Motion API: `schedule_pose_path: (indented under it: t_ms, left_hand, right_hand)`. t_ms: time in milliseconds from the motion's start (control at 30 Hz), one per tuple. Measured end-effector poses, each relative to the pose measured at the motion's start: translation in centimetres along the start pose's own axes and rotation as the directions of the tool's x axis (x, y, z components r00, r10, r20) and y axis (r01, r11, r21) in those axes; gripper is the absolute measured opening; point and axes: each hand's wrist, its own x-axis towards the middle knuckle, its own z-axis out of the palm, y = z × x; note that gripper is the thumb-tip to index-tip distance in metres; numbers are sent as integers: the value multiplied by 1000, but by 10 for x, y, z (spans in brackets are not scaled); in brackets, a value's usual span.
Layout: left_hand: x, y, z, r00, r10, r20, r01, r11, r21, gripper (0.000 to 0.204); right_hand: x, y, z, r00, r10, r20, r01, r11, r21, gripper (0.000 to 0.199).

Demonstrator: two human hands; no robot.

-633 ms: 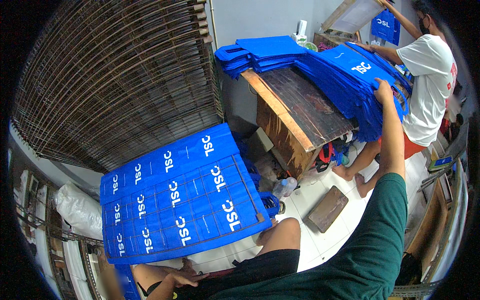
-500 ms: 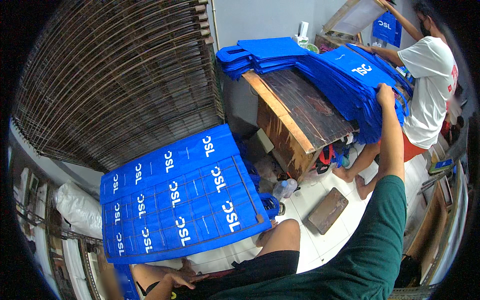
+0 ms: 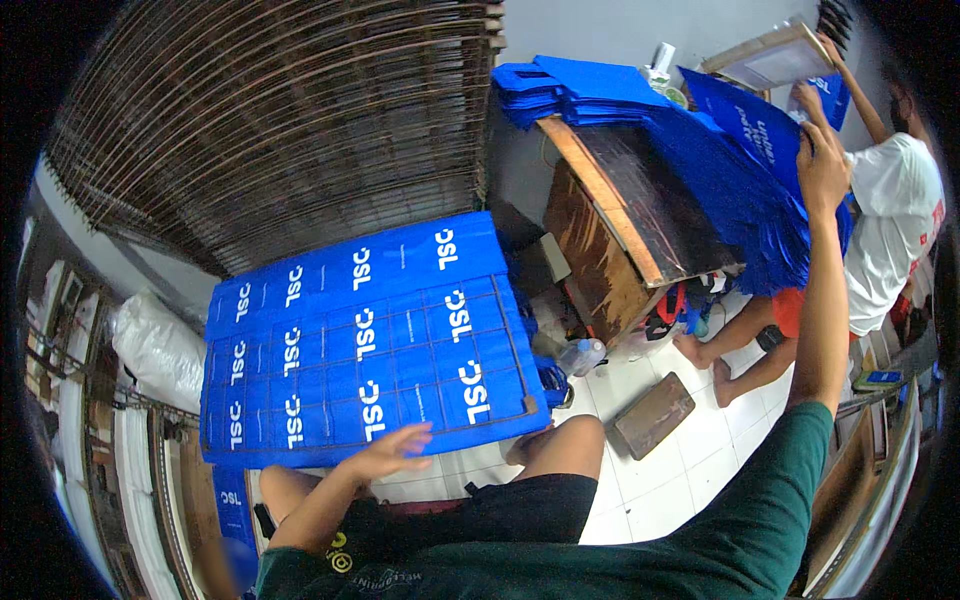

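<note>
My right hand (image 3: pixel 826 168) is stretched far forward, its fingers closed on the edge of a blue fabric bag (image 3: pixel 742 118) with white print. The bag is raised and tilted above a thick stack of blue bags (image 3: pixel 690 160) on a worn wooden table. Fingers outstretched and holding nothing, my left hand (image 3: pixel 388 453) hovers over my lap, by the near edge of a wire drying rack (image 3: pixel 533 405). Blue printed bags (image 3: pixel 390 300) lie in rows on and under its wires.
A tall stack of wire racks (image 3: pixel 290 120) stands behind on the left. At the right, a co-worker (image 3: pixel 890 230) in a white shirt holds a framed screen (image 3: pixel 770 55). A brown block (image 3: pixel 650 415) and a plastic bottle (image 3: pixel 582 355) are on the tiled floor. A clear plastic bundle (image 3: pixel 155 350) sits far left.
My right hand has lifted the top bag's edge off the stack, turning it up. My left hand has risen from my lap toward the rack. The co-worker's hands and framed screen have shifted.
</note>
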Motion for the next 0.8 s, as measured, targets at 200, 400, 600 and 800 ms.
schedule_pose_path:
  t_ms: [200, 400, 600, 800]
  left_hand:
    - [26, 118, 18, 930, 368, -7, -359, 903, -235, 75]
    - [7, 199, 9, 937, 324, -127, -334, 736, -588, 101]
    - [-38, 158, -3, 928, 108, -356, -315, 737, -599, 107]
    - [-67, 116, -23, 833, 5, -553, -459, 564, -687, 42]
  right_hand:
    - [10, -130, -143, 971, -208, -116, 230, 945, 231, 28]
    - [-26, -261, -262, 784, -573, -238, 585, 556, 590, 38]
    - [-51, -342, -304, 616, -719, -321, 616, 187, 765, 36]
    - [-69, -383, -315, 591, -803, -79, 330, 152, 932, 51]
